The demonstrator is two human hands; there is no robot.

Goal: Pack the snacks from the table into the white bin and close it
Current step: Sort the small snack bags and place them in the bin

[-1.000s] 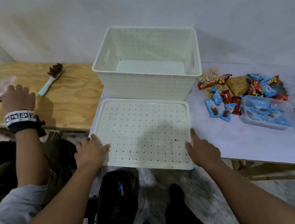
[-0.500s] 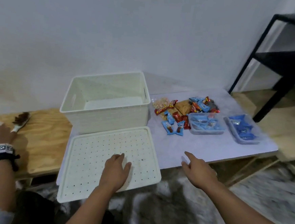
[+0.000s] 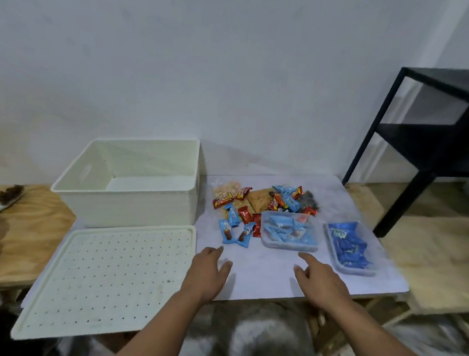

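The white bin (image 3: 130, 209) stands open and empty at the back left of the white table (image 3: 261, 281). Its perforated lid (image 3: 102, 279) lies flat in front of it, overhanging the near edge. Loose red and blue snack packets (image 3: 253, 210) are heaped to the right of the bin. Two clear trays of blue packets sit beside them, one (image 3: 289, 234) near the heap and one (image 3: 348, 247) further right. My left hand (image 3: 207, 271) hovers open just right of the lid. My right hand (image 3: 322, 280) is open too, fingers pointing at the nearer tray.
A wooden bench (image 3: 27, 234) adjoins the table on the left, with a brush (image 3: 4, 202) on it. A black metal shelf (image 3: 438, 143) stands at the right against the wall. Another plywood surface (image 3: 439, 267) lies below it.
Both hands have left the lid and moved right over the table toward the snacks. The view has swung up and right. The other person's hand at the left is out of sight.
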